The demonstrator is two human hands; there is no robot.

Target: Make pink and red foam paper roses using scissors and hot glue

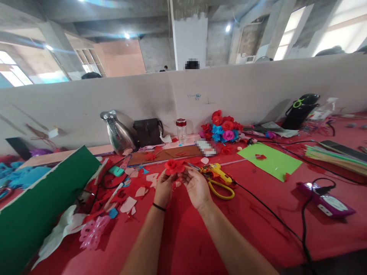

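A red paper flower [174, 167] is held up in front of me, its petals facing up. My left hand [164, 188], with a dark band at the wrist, pinches it from below on the left. The fingertips of my right hand [197, 187] are curled against its right side, palm turned partly upward. Just beyond my right hand lie a yellow glue gun [219, 172] and yellow-handled scissors [222, 191]. Red and pink paper petals [128, 205] are scattered left of my hands. The flower's underside is hidden by my fingers.
A green board [51, 206] stands at the left. Along the partition [137, 93] are a metal jug [118, 131], a black bag [148, 132], a glass jar [181, 130] and a bunch of paper flowers [222, 128]. Black cords lead to a purple power strip [327, 200] at the right.
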